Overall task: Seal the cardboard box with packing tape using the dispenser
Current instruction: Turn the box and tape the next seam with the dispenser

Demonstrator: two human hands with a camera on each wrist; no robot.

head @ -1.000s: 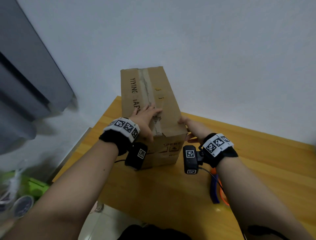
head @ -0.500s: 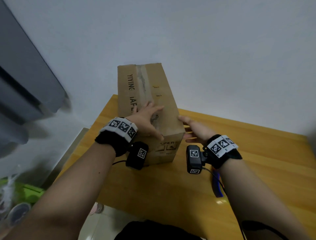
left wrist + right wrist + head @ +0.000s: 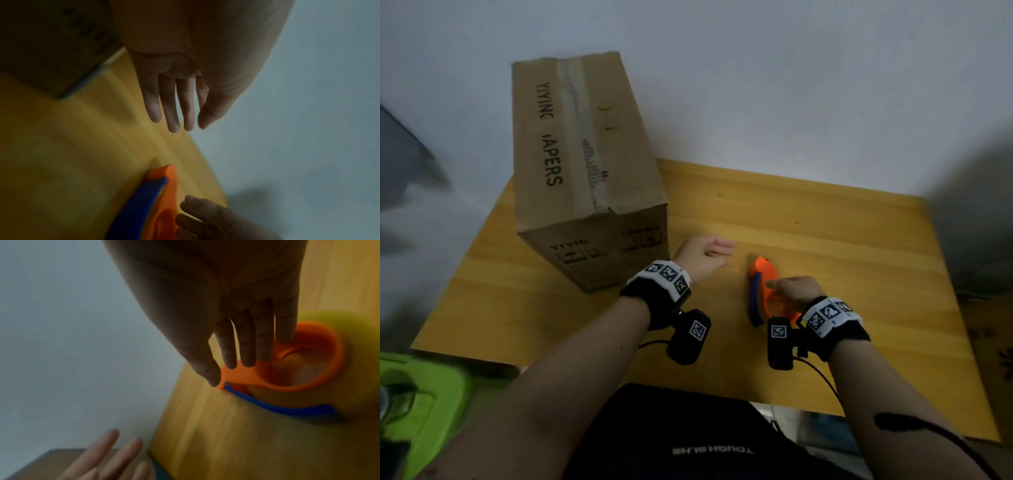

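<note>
Cardboard box stands at ten o'clock on the wooden table, flaps down. At centre, right hand, fingers straight, touches the orange tape dispenser; left hand hovers wide, empty. Fetching step; next, likely grip and lift.

the cardboard box stands on the worktop at its far left corner, against the wall. the tape dispenser lies on the worktop right of the box and nearer the person. the left hand hovers between box and dispenser; the right hand is over the dispenser, its fingers at its top. a bin sits below the worktop's near left corner.
</note>
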